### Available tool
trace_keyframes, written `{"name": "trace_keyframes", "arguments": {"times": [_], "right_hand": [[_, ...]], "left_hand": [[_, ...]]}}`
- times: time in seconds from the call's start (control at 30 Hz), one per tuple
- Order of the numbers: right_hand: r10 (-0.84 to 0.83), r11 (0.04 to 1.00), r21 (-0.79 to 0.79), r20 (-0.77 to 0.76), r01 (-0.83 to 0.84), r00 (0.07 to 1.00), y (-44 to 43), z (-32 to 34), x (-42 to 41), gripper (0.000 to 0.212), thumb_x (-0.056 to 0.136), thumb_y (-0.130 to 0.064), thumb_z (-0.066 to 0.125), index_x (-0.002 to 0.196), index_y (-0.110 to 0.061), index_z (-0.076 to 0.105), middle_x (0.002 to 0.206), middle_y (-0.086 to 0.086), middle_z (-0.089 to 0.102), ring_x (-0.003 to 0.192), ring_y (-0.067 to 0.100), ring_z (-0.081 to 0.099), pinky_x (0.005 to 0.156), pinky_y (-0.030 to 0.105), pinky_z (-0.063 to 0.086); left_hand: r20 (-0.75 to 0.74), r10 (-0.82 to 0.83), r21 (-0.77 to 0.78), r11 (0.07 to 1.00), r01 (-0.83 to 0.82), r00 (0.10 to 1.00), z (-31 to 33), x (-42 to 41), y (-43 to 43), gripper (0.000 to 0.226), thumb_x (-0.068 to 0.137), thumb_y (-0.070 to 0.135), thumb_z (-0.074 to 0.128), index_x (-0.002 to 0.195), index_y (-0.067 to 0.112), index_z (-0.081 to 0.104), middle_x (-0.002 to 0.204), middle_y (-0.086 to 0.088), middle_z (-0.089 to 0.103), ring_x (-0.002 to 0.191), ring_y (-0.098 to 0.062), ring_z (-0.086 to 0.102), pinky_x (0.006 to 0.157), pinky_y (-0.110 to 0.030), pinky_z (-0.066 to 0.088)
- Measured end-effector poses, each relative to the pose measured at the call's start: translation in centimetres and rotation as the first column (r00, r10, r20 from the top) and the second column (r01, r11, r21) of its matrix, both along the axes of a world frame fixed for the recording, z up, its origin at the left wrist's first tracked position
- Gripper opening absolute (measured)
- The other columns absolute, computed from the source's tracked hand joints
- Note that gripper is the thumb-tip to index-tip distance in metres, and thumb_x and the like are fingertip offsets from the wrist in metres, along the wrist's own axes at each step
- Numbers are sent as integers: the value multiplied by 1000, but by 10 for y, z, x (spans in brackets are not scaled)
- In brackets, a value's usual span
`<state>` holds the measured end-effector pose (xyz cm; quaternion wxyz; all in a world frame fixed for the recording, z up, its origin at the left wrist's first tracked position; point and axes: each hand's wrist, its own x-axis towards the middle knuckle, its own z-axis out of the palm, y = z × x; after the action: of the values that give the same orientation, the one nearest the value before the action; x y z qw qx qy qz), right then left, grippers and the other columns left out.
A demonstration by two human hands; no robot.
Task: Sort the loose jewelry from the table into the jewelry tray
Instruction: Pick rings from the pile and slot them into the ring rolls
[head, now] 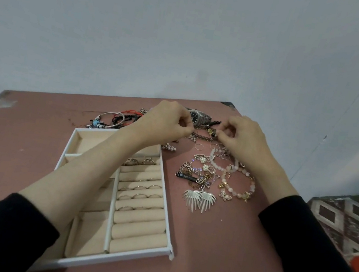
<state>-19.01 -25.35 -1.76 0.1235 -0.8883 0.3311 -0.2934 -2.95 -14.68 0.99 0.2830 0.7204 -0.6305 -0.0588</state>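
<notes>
- While rings (140, 196) sit in its rolls, the jewelry tray (115, 257) lies nearest on the desk (18, 144).
- Loose jewelry (214, 177) lies just right of it.
- Farther, the right hand's (243, 134) fingers pinch a small charm (213, 133); the left hand's (169, 120) fingers curl together, on what I cannot tell.

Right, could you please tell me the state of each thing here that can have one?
Jewelry tray: open, partly filled.
Rings: seated in the tray's upper rolls.
Charm chain: pinched, apparently by both hands.
Left hand: fingers curled, pinching.
Right hand: pinching the charm chain.
Wristwatch: loose on the table.
Leaf earrings: loose, unsorted.
Pink bead bracelet: loose, unsorted.
</notes>
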Motion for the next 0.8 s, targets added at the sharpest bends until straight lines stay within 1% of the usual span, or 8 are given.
{"name": "trace_keyframes", "arguments": {"times": [0.1,0.2,0.37,0.5,0.57,0.67,0.73,0.8], "right_hand": [[41,987,144,173,-66,984,5,2,1,5,81,-11,62,76,-11,63,71,-2,63,61,2,50,61,17,44],[53,969,222,241,-108,969,8,3,2,9,79,-8,64,72,-14,61,77,3,67,60,1,51,60,12,44],[76,932,323,266,-164,961,9,5,2,21,79,-6,66,76,-27,66,71,-7,64,61,-1,54,70,23,48],[121,887,400,286,-233,950,17,7,2,25,82,-5,66,83,-30,69,75,3,67,66,10,53,71,28,47],[116,882,413,283,-229,952,22,9,4,19,82,-11,70,84,-30,71,82,8,71,72,16,59,74,28,49],[115,882,411,281,-228,953,38,15,6,11,82,-14,71,91,-19,75,87,3,72,85,18,65,74,19,49],[136,880,403,292,-251,947,53,19,6,13,84,-10,67,93,-16,74,88,5,72,83,20,64,65,11,45],[166,863,404,341,-304,925,71,23,6,15,83,-7,67,91,-17,75,86,6,72,75,19,61,60,9,44]], "left_hand": [[-2,-9,-2,1000,9,1000,1,0,3,10,83,16,60,79,11,68,73,1,65,66,-11,55,64,-23,43],[-22,-13,-14,1000,12,1000,0,2,6,8,83,15,58,77,14,63,68,5,62,63,-8,54,59,-15,40],[-56,1,-43,999,-4,998,-2,4,18,10,83,14,60,74,18,61,69,6,65,64,-4,57,57,-5,38],[-79,17,-35,999,-19,997,0,6,33,7,81,16,65,75,19,66,70,4,69,65,-2,61,58,-4,40],[-61,29,-36,999,-32,998,1,5,44,5,80,18,67,74,18,67,71,2,70,64,-2,61,59,-6,41],[-72,47,-49,998,-50,996,5,2,64,4,78,19,69,77,15,69,70,3,69,61,0,60,61,-7,43],[-79,55,-53,997,-59,995,7,1,79,3,77,17,70,79,15,70,71,2,71,63,-3,63,65,-10,46],[-98,42,-38,998,-46,994,9,0,95,2,77,15,71,79,16,71,72,2,72,68,-3,64,65,-9,46]]}}
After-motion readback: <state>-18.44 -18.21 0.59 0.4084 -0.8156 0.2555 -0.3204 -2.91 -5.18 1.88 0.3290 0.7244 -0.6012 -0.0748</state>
